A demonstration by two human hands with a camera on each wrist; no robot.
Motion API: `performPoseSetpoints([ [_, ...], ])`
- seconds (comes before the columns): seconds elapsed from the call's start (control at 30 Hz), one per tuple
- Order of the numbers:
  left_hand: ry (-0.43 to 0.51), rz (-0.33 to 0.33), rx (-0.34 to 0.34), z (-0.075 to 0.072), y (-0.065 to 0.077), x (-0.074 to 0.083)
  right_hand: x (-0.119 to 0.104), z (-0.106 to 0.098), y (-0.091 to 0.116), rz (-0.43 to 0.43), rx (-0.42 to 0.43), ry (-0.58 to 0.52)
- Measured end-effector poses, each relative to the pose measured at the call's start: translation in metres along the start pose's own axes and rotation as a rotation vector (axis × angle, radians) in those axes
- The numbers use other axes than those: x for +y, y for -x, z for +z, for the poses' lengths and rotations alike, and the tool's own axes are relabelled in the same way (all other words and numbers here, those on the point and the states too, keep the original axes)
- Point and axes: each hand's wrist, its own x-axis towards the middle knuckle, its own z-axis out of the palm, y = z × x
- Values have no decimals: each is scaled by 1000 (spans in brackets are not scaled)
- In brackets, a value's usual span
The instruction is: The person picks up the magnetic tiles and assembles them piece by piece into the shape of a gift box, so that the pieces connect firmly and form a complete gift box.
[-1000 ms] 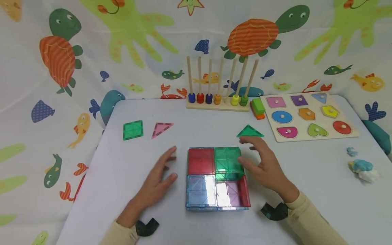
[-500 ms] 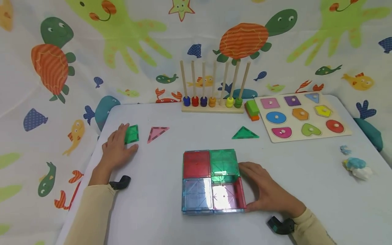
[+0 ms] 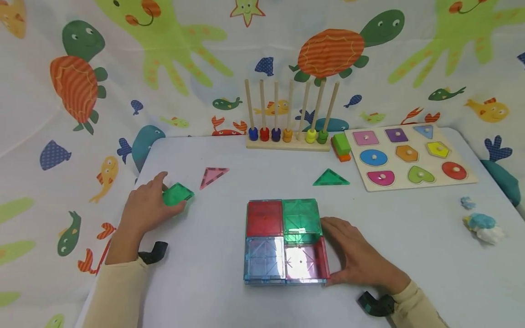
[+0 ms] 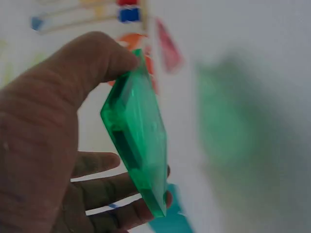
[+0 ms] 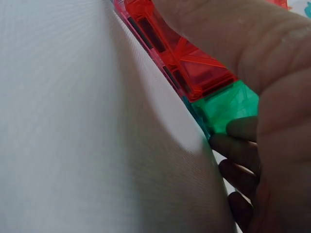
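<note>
My left hand [image 3: 145, 205] pinches a translucent green square magnetic tile [image 3: 177, 194] at its edges, between thumb and fingers. In the left wrist view the tile [image 4: 138, 136] stands tilted, lifted off the table, its blurred green reflection below. At the table's middle sits a low box of magnetic tiles [image 3: 264, 257], topped by red, green and blue squares; its near right compartment has no cover and shows a pink floor. My right hand [image 3: 361, 257] rests against the box's right side, thumb by the near corner and fingers by the green part. In the right wrist view, the red wall [image 5: 194, 68] is partly behind the thumb.
A pink triangle tile [image 3: 213, 176] and a green triangle tile [image 3: 331, 177] lie beyond the box. Farther back stand a peg rack with rings [image 3: 293, 145], green and orange blocks [image 3: 341, 145] and a shape puzzle board [image 3: 393, 166]. Blue and white lumps [image 3: 486, 227] lie at right.
My left hand has gone from beside the box to the far left, taken hold of the green square tile and raised it. My right hand has shifted down along the box's right side.
</note>
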Motion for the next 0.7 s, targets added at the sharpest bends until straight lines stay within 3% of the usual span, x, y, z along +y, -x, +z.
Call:
performPoseSetpoints([
  [0.1, 48, 71, 52, -19, 13, 36, 0, -1, 0, -4, 3, 3],
  [0.17, 90, 152, 85, -28, 25, 69, 1, -1, 0, -8, 8, 9],
  [0.27, 129, 350, 125, -32, 46, 126, 1, -2, -1, -7, 2, 24],
  [0.4, 106, 613, 123, -21, 73, 191, 3, -3, -2, -10, -2, 36],
  [0.57, 27, 812, 149, 0, 90, 235, 5, -1, -2, -27, 14, 30],
  [0.7, -54, 890, 196, 11, 94, 253, 4, -1, -1, -31, 14, 23],
])
